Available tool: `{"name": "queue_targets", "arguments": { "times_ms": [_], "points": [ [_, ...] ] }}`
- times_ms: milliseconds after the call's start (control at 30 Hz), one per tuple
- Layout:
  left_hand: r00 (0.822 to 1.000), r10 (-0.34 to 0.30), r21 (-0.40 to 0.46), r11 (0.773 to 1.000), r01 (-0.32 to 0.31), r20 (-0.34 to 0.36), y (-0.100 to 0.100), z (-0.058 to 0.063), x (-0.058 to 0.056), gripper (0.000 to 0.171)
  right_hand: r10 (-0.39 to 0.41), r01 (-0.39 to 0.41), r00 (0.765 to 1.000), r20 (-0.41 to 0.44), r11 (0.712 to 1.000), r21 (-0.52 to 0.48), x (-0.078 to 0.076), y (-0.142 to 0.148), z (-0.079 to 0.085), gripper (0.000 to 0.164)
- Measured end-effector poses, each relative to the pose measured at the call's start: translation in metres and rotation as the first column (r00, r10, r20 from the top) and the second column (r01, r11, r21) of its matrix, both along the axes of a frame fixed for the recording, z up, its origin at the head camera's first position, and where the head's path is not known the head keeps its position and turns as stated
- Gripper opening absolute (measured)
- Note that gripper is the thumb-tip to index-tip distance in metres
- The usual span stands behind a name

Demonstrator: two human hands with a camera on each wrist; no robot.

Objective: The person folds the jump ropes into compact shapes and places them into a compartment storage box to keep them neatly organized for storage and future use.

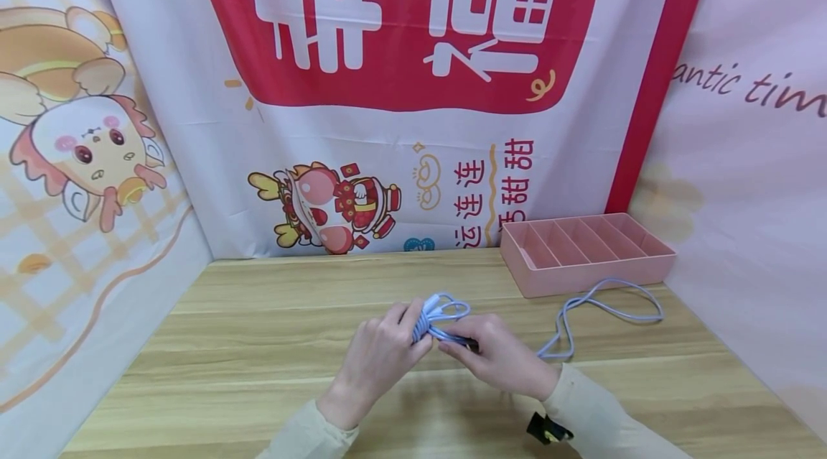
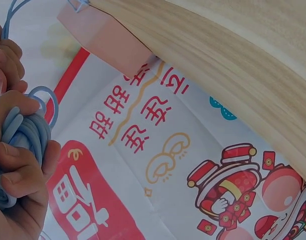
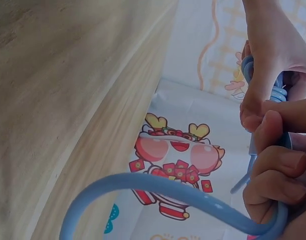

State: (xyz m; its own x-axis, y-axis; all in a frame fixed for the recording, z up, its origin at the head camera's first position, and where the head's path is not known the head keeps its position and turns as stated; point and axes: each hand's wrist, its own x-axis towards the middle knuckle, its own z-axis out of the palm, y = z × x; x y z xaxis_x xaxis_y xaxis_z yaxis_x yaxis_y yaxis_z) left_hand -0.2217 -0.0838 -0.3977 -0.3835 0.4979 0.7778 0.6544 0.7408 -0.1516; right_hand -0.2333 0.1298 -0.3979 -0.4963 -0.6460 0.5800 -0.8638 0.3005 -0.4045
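A light blue cable (image 1: 421,328) is wound into a tight bundle above the middle of the table. My left hand (image 1: 381,353) grips this bundle, its fingers curled round the coils (image 2: 32,134). A pale connector (image 1: 431,303) and a small loop stick out at the top of the bundle. Just to the right, my right hand (image 1: 496,360) pinches the cable close to the coils, and a small dark piece shows by its fingers. From the right hand a loose length of cable (image 1: 564,326) trails over the table, also seen as a thick curve in the right wrist view.
A pink tray (image 1: 584,274) with several narrow compartments stands at the back right of the wooden table (image 1: 291,308); the loose cable lies by its front. Printed cloths (image 1: 400,128) hang behind and at both sides. A black item (image 1: 549,429) is at the right sleeve.
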Motion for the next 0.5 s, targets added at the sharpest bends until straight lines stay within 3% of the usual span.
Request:
{"name": "queue_targets", "arguments": {
  "times_ms": [200,500],
  "points": [
    [0.999,0.038,-0.012,0.999,-0.038,-0.004,0.0005,-0.0017,-0.0003,0.041,-0.05,0.052,0.998,-0.024,0.996,0.071,-0.001,0.0,-0.0027,0.009],
    [0.998,0.059,-0.031,0.998,-0.059,-0.013,-0.0006,-0.0056,-0.0021,0.043,-0.051,0.054,0.998,-0.032,0.994,0.091,-0.0023,-0.0013,-0.0069,0.015]
  ]
}}
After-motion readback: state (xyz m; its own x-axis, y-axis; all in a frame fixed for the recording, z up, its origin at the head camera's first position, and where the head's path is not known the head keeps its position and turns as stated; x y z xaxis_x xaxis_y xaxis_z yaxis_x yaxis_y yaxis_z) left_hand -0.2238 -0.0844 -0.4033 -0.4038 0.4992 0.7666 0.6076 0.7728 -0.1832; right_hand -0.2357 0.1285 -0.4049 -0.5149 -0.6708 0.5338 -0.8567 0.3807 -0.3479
